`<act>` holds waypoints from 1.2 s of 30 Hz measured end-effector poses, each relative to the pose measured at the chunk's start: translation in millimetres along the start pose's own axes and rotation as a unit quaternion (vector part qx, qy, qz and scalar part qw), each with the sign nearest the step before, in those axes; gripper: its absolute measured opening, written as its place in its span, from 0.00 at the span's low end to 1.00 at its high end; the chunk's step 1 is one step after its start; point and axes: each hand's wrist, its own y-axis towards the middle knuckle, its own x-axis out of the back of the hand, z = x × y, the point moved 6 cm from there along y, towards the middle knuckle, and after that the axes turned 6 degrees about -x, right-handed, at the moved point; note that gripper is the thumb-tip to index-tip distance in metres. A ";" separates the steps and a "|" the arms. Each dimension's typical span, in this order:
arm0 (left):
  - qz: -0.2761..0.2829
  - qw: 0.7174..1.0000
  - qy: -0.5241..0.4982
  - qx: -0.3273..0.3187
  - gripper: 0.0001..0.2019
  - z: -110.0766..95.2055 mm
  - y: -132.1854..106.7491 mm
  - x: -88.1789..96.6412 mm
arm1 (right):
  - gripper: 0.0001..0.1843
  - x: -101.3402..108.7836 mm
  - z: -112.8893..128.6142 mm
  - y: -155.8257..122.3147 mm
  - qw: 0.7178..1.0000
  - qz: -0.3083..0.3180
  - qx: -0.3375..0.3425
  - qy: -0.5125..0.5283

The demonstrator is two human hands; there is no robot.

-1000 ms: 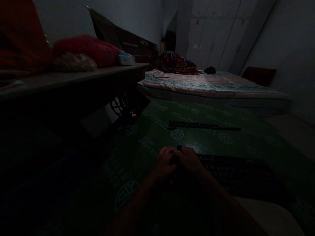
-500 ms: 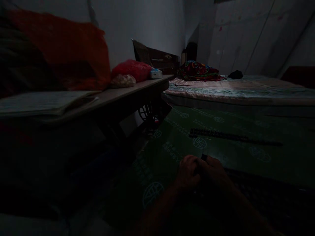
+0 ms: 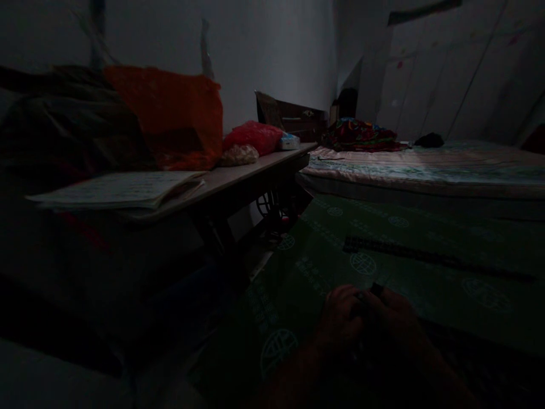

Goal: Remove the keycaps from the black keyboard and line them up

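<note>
In the dim light, my left hand [image 3: 342, 318] and my right hand [image 3: 395, 315] are close together above a green printed board [image 3: 306, 295]. Both have their fingers curled inward. A small black piece [image 3: 376, 288] sticks up at the fingertips of my right hand. What lies between the palms is too dark to make out, and so is whatever my left fingers grip. Beyond the hands, a long row of small black pieces [image 3: 426, 255] lies across the board. Another dark, bumpy mass [image 3: 485, 346] spreads at the lower right, partly behind my right forearm.
On the left runs a table [image 3: 238, 175] with an open notebook [image 3: 114, 190], an orange bag [image 3: 183, 119] and a red plastic bag [image 3: 255, 136]. A wheel [image 3: 266, 205] shows beneath it. Behind the board is a bed [image 3: 426, 165] with a patterned blanket [image 3: 361, 135].
The view has swung left and up, so the room sits further right and lower in the picture. My hands stay together, their grip much the same.
</note>
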 end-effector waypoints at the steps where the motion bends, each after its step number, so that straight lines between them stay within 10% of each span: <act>1: -0.008 1.000 -0.010 -0.003 0.07 0.6 -0.3 0.7 | 0.19 -0.4 -0.4 0.0 1.000 0.002 0.003 0.003; 12: -0.038 0.995 -0.048 0.075 0.07 2.1 -2.9 19.5 | 0.18 -3.5 18.1 -13.6 0.995 0.082 0.024 0.053; 29: -0.089 0.969 -0.171 0.154 0.11 3.7 -5.0 32.3 | 0.15 2.7 35.1 -23.2 0.986 0.030 0.152 -0.061; 36: -0.177 0.933 -0.236 0.205 0.08 8.4 -4.1 48.1 | 0.17 7.6 48.6 -26.6 0.903 -0.122 0.354 -0.212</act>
